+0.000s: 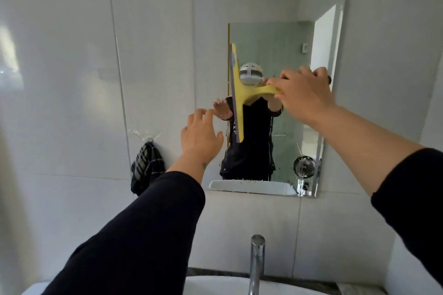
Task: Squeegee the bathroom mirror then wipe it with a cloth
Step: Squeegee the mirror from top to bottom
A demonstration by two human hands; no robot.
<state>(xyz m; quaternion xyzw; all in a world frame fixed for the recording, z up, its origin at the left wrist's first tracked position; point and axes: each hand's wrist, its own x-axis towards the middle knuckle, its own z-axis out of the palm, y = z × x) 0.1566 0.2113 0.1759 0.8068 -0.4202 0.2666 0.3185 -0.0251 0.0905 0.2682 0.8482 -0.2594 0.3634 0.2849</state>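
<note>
A rectangular mirror (271,12) hangs on the white tiled wall. My right hand (304,93) grips the handle of a yellow squeegee (237,96). Its blade stands vertical against the glass, left of the mirror's middle. My left hand (200,135) has its fingers spread and reaches the mirror's lower left edge; I cannot tell whether it touches the glass. A dark checked cloth (146,167) hangs from a hook on the wall, left of the mirror. Water drops sit on the lower part of the glass.
A chrome tap (257,263) rises from the white basin (215,285) directly below the mirror. The mirror reflects a person in dark clothes and a doorway behind. White tiles surround the mirror on all sides.
</note>
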